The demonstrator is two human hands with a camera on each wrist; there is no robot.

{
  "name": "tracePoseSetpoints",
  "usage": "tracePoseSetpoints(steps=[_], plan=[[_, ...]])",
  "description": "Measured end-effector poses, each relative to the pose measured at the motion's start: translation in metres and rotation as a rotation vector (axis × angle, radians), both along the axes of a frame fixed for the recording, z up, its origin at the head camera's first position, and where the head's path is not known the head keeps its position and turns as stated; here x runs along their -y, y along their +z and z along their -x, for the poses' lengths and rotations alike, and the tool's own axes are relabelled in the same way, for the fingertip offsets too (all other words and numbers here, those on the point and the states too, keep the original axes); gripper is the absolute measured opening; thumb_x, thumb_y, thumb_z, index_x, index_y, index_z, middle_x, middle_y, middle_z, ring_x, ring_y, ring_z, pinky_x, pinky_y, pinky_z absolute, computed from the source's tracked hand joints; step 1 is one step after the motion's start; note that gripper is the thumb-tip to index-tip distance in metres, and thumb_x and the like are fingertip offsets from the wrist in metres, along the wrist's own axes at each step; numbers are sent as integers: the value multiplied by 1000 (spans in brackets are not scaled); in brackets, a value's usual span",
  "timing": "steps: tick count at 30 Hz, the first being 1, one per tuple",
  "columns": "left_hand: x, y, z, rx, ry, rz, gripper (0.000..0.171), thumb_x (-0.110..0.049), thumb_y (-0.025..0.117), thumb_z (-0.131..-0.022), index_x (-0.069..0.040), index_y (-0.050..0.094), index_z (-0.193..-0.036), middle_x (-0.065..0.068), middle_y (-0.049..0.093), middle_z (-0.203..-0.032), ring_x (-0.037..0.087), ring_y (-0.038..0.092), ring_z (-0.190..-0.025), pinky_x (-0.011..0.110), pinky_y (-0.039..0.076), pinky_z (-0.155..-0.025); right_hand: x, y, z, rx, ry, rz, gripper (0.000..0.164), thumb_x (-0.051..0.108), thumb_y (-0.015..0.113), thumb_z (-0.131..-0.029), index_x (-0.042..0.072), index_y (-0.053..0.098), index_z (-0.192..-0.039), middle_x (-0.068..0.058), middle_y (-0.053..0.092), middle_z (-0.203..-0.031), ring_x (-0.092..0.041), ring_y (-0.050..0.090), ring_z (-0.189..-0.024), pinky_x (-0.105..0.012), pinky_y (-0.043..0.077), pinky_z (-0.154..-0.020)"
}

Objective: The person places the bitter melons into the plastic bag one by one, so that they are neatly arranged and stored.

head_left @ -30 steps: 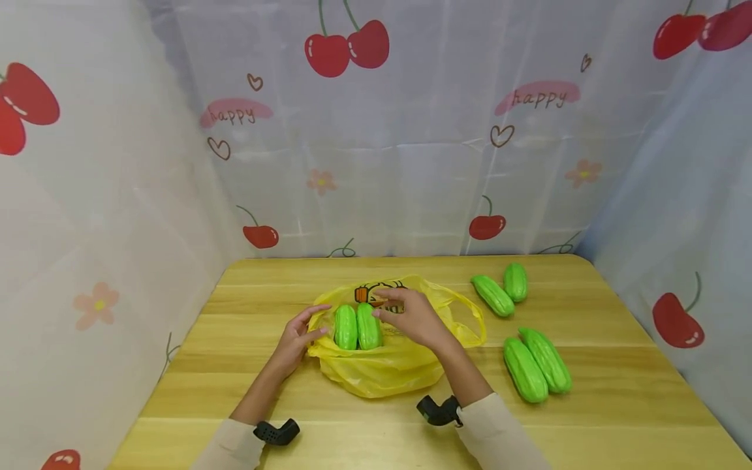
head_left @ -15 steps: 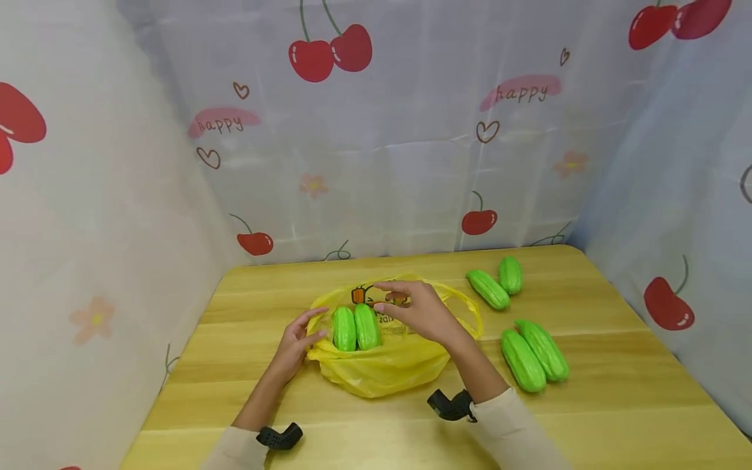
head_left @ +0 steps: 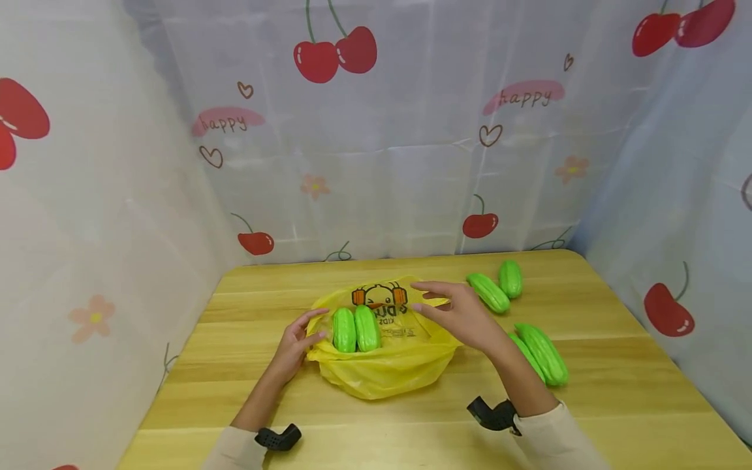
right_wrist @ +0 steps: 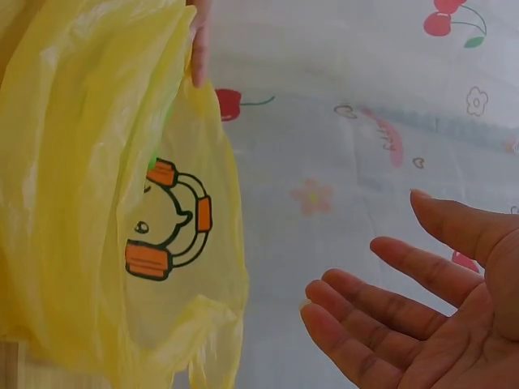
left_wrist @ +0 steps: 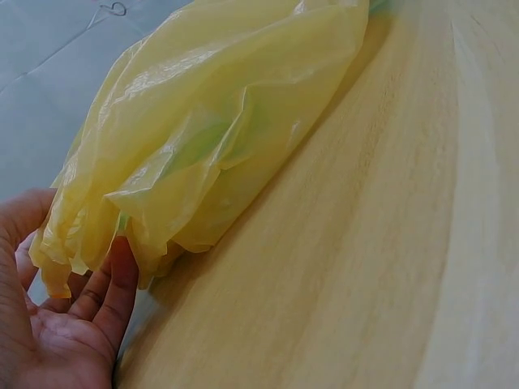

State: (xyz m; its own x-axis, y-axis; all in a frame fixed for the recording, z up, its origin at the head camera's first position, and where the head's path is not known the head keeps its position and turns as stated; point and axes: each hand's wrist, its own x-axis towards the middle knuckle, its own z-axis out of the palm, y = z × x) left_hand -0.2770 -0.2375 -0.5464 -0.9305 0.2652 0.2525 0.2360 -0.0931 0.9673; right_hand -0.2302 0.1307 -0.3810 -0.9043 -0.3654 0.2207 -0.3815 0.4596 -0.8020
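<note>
A yellow plastic bag [head_left: 388, 375] lies on the table with its mouth spread, showing a cartoon duck in headphones. Two bright green bitter melons [head_left: 367, 328] rest side by side in its left part. My left hand [head_left: 294, 346] holds the bag's left edge, which passes between thumb and fingers in the left wrist view. Over the bag's right side is my right hand [head_left: 461, 316], fingers spread apart and holding nothing. The right wrist view shows this hand [right_wrist: 413, 312] palm up to the camera, apart from the bag.
Beyond my right hand, two more bitter melons [head_left: 487, 292] lie at the back right of the wooden table [head_left: 388, 434]. Another pair [head_left: 543, 356] lies nearer, partly behind my right forearm. A cherry-print curtain [head_left: 376, 176] hangs around the table's back and sides.
My right hand has moved right, away from the two melons in the bag, uncovering the duck print. My left hand stays at the bag's edge. The head view has shifted slightly.
</note>
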Motion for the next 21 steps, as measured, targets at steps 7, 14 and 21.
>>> tracePoseSetpoints(steps=[7, 14, 21], plan=[[1, 1, -2, -10, -2, -1, 51, -2, 64, -97, 8, 48, -144, 26, 39, -154, 33, 14, -153, 57, -1, -122, -31, -3, -9, -42, -50, -8, 43, 24, 73, -96, 10, 66, -136, -12, 65, -135, -32, 66, -114, -40, 58, -88], [1, -1, -1, -1, 5, 1, 51, -2, 64, -97, 7, 49, -144, 26, 40, -154, 32, 15, -153, 56, 0, -122, -57, -6, -17, -23, -74, -30, 47, 31, 70, -97, 9, 64, -138, -14, 59, -143, -31, 67, -112, -33, 58, -85], [0, 0, -2, -5, 6, -4, 51, -3, 65, -97, 7, 48, -144, 26, 39, -154, 33, 13, -153, 57, -2, -122, -81, -3, -23, 1, -130, -61, 48, 33, 70, -97, 11, 63, -139, -16, 59, -142, -30, 70, -107, -35, 58, -82]])
